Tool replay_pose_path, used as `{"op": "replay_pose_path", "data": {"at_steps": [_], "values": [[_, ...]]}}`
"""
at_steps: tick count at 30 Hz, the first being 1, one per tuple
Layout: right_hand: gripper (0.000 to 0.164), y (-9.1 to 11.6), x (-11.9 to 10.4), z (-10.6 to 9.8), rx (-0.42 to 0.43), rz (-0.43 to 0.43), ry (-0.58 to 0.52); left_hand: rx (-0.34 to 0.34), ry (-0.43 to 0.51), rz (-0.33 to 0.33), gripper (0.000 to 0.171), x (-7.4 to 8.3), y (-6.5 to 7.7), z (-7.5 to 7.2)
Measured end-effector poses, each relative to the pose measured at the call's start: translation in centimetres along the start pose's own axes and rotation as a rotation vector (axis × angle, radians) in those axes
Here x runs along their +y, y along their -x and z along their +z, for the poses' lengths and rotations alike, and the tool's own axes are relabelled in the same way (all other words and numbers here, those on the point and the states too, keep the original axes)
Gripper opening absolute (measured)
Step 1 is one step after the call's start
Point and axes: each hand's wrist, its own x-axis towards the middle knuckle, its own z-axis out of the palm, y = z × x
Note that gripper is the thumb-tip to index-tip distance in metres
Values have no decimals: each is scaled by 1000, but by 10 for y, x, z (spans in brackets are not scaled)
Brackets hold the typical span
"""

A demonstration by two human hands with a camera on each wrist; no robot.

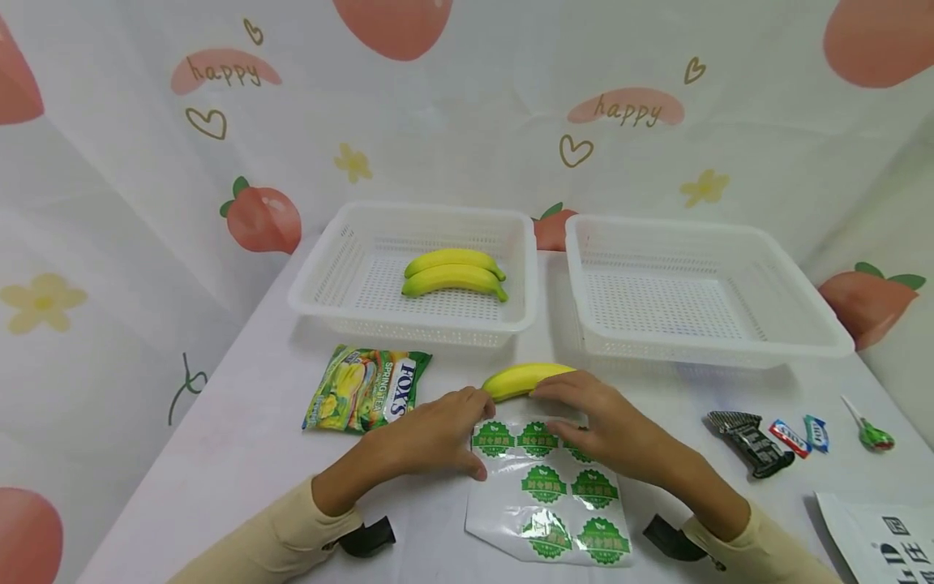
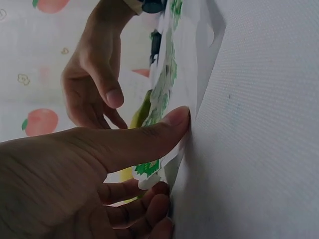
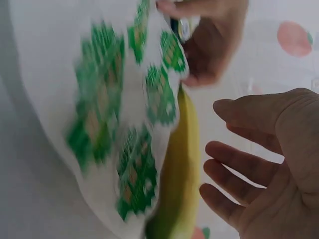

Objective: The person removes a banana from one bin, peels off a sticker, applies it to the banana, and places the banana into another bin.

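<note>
A glossy white sticker sheet (image 1: 503, 503) with several round green labels lies on the near middle of the table. At its upper left edge, my left hand (image 1: 438, 434) pinches the sheet; the left wrist view has the thumb (image 2: 149, 142) over it and the fingers (image 2: 142, 211) around its corner. Behind the sheet lies a yellow banana (image 1: 520, 379), partly covered by my right hand (image 1: 620, 426). That hand hovers above the sheet's upper right, close to the banana. In the right wrist view its fingers (image 3: 244, 169) are spread and relaxed, holding nothing.
Two bananas (image 1: 454, 278) lie in the back left white basket (image 1: 306, 304); a second white basket (image 1: 730, 350) stands at right. A green candy bag (image 1: 365, 389) lies left. Dark wrapped snacks (image 1: 751, 442), small candies (image 1: 790, 438), a lollipop (image 1: 874, 438) and a printed white packet (image 1: 846, 519) lie right.
</note>
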Motion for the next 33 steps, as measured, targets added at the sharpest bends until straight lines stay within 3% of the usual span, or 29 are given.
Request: {"op": "replay_pose_path", "data": {"at_steps": [4, 10, 14, 20, 24, 27, 33], "values": [[42, -2, -7, 10, -73, -28, -17, -15, 100, -6, 75, -2, -1, 0], [39, -8, -14, 20, -150, -35, -17, -16, 202, 40, 49, -8, -7, -1], [39, -7, -15, 26, -154, -75, -11, -38, 284, 55, 45, -13, -8, -2], [40, -7, -16, 28, -178, -45, -43, -77, 477, 65, 51, -16, -10, -5], [42, -8, -17, 27, -195, -1, -74, -107, 652, 24, 62, -16, -10, -8], [44, -9, -16, 26, -183, -5, -82, -130, 727, -3, 72, -17, -11, -10], [45, -10, -15, 25, -155, -5, -103, -186, 850, 8, 81, -16, -12, -11]]}}
